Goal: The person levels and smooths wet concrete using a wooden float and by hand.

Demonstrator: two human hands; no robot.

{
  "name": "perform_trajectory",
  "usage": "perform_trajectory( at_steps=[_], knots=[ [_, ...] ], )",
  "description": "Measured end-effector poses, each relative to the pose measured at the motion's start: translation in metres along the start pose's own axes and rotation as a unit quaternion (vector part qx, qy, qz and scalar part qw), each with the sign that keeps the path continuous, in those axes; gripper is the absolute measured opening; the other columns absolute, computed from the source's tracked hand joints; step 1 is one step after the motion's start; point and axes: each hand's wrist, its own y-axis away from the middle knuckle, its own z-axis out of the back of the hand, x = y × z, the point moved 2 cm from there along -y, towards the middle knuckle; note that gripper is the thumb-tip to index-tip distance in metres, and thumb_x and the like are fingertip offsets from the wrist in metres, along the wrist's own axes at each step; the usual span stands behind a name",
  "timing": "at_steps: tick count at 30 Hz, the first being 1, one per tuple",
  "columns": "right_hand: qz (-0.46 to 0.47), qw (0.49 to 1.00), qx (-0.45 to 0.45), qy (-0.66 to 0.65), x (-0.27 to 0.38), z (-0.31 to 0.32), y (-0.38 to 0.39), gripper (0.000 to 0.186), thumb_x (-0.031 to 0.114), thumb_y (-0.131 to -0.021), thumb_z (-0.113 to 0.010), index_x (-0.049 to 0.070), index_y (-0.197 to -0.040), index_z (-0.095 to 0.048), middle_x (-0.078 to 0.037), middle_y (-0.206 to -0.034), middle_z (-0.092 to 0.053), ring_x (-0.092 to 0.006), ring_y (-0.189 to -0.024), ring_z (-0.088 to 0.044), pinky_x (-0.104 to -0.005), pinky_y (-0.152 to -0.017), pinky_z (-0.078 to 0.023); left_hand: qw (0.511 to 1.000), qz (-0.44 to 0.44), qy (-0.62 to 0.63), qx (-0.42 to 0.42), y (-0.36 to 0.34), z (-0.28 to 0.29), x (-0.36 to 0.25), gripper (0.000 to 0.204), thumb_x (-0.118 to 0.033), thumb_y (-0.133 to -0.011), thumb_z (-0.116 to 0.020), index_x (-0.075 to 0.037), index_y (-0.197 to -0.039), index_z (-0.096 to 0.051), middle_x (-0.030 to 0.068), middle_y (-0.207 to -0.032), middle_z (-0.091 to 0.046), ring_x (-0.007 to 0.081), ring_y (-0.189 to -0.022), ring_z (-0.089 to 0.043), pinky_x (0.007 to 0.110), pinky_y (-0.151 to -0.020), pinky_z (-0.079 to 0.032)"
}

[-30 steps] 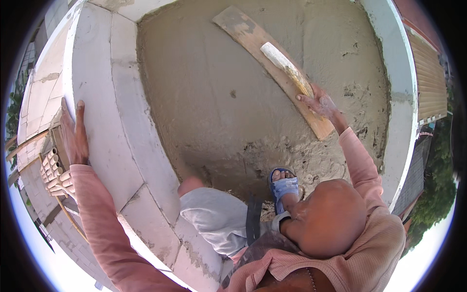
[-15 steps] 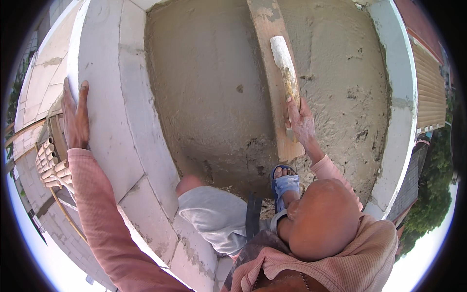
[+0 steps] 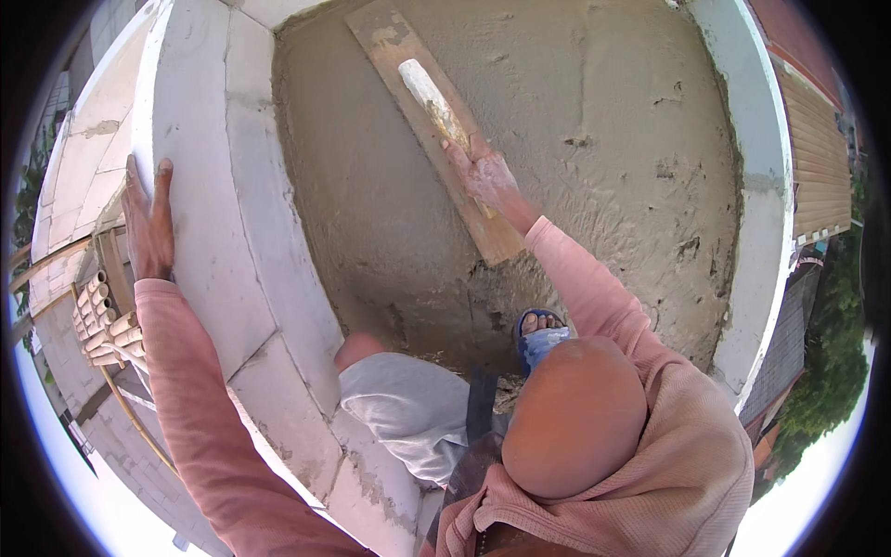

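My right hand point(image 3: 483, 176) is closed round the near end of the pale, mortar-stained handle of a long wooden float point(image 3: 425, 130). The board lies flat on a bed of wet grey mortar point(image 3: 357, 176), slanting from far left to near right. My fingers hide the handle's near end. On the left, my left hand point(image 3: 151, 227) rests on the outer edge of a white block wall point(image 3: 195, 176), fingers stretched out and holding nothing.
A right-hand block wall point(image 3: 766, 223) closes the mortar bed's other side. My foot in a blue sandal point(image 3: 541, 336) stands at the mortar's near edge. Beyond the left wall is a stack of bamboo poles point(image 3: 97, 320). Rougher, pitted mortar point(image 3: 650, 195) lies on the right.
My right hand has swept the float leftward over the mortar, turning its far end to the left. My right forearm reaches further in. My left hand keeps its place on the wall.
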Motion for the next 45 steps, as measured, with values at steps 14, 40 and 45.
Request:
perform_trajectory(
  at_steps=[14,40,45],
  knots=[
    [-0.128,0.982,0.057,-0.129,0.019,0.019,-0.018,0.063,0.058,-0.1,-0.043,-0.004,-0.109,-0.048,-0.034,-0.086,-0.066,-0.0512,-0.091,-0.065,-0.0564,-0.081,-0.052,1.0,0.014,-0.002,0.024,0.002,0.002,0.004,0.091,-0.068,-0.092,-0.044,-0.011,-0.158,-0.02,0.0233,-0.158,-0.027,0.0373,-0.146,-0.026,0.047,-0.12,-0.021],
    [-0.444,0.823,-0.246,-0.257,-0.196,0.237,0.188,0.057,0.055,-0.096,-0.056,-0.002,-0.099,-0.061,-0.005,-0.07,-0.055,-0.0126,-0.054,-0.058,-0.0321,-0.051,-0.047,0.998,-0.002,0.056,0.036,0.006,0.01,-0.003,0.085,-0.058,-0.098,-0.047,0.0,-0.156,-0.021,0.0238,-0.159,-0.026,0.0363,-0.148,-0.024,0.041,-0.121,-0.019],
    [-0.44,0.846,-0.229,-0.194,-0.281,0.275,0.176,0.056,0.055,-0.094,-0.058,-0.001,-0.104,-0.062,-0.005,-0.067,-0.055,-0.0135,-0.052,-0.059,-0.032,-0.052,-0.049,0.995,-0.035,0.079,0.04,0.001,0.003,-0.003,0.082,-0.054,-0.099,-0.047,0.001,-0.156,-0.021,0.023,-0.159,-0.026,0.034,-0.148,-0.024,0.04,-0.12,-0.019]
  ],
)
